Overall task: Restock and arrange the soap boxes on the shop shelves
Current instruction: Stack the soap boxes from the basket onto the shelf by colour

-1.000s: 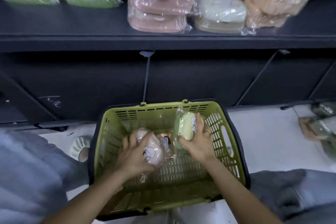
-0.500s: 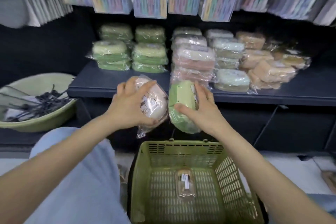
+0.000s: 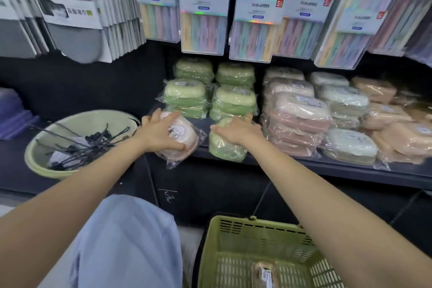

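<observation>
Now: left hand (image 3: 159, 134) grips pink soap box (image 3: 181, 139); right hand (image 3: 238, 131) grips green soap box (image 3: 224, 147), at shelf (image 3: 327, 166) edge.

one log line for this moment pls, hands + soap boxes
left hand: holds pink soap box | right hand: holds green soap box | both at shelf edge | basket: one pack left

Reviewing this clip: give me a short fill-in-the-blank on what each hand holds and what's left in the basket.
The left hand grips a wrapped ____ soap box.
The right hand holds a ____ soap box.
The green basket on the floor holds ____ wrapped box.

Missing words: pink; green; one
</observation>
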